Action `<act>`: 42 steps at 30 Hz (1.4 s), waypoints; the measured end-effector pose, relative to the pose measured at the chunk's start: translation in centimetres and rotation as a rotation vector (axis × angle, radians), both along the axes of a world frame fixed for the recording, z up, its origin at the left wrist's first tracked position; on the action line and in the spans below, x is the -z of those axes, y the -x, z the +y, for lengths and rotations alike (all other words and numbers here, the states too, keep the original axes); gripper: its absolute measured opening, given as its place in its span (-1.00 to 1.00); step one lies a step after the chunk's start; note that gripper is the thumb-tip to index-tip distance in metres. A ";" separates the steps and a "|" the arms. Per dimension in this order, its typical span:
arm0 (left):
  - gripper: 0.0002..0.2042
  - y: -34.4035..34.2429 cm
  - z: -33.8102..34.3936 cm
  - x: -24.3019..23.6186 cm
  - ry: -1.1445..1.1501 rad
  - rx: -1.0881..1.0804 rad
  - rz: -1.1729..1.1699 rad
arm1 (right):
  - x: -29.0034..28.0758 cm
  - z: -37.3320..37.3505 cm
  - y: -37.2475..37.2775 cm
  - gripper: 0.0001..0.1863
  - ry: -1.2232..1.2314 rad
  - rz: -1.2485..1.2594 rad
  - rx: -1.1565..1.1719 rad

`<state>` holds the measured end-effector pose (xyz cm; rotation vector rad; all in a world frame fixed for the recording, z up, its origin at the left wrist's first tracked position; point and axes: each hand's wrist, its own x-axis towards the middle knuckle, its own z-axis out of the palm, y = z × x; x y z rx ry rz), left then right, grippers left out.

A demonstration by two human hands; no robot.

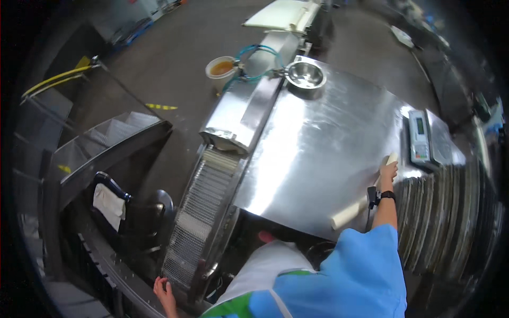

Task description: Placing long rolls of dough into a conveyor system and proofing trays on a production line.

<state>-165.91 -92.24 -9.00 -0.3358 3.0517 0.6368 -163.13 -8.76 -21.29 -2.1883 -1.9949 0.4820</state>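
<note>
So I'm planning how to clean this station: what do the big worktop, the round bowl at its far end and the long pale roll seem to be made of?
The big flat worktop looks like stainless steel sheet, with a brushed, glaring sheen. The round bowl also looks like polished steel, mirror-bright. The long pale roll under the right hand is matte cream, possibly dough or plastic; unclear.

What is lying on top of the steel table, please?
On the steel table lie a metal bowl, a scale and a pale rolling pin under the right hand. The pin's middle is covered by the forearm.

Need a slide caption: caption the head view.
Right hand on a pale roll atop the steel table; left hand by the mesh conveyor.
</note>
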 end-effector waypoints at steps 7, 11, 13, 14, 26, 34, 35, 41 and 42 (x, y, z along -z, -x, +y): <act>-0.84 -2.4 -0.6 -1.4 0.021 -0.097 -0.083 | 4.1 1.0 14.4 -0.42 -0.249 0.052 -0.590; -0.83 -2.5 1.7 -2.3 -0.026 -0.151 -0.097 | 1.1 -4.5 22.0 -0.41 -0.204 -0.065 -0.641; -0.83 -3.1 1.1 -1.4 -0.029 -0.132 -0.124 | 0.6 -6.2 24.2 -0.41 -0.189 -0.041 -0.711; -0.83 -3.3 0.9 -0.9 -0.028 -0.086 -0.145 | 0.3 -6.8 25.1 -0.40 -0.167 -0.027 -0.778; -0.82 0.2 3.6 -0.2 -0.127 0.082 -0.112 | -2.5 -27.3 21.8 -0.67 -0.144 0.315 -1.617; -0.80 6.9 8.4 2.6 -0.203 0.337 -0.046 | -3.0 -31.0 8.8 -0.76 0.112 0.437 -1.839; -0.80 7.5 9.4 3.0 -0.212 0.374 -0.036 | -2.8 -30.2 7.0 -0.72 0.065 0.376 -1.829; -0.68 13.4 14.4 6.9 -0.215 0.495 0.096 | -3.7 -22.8 -3.4 -0.71 0.021 0.188 -1.378; -0.63 14.5 15.5 7.7 -0.190 0.485 0.160 | -4.3 -21.8 -4.3 -0.72 0.083 0.084 -1.204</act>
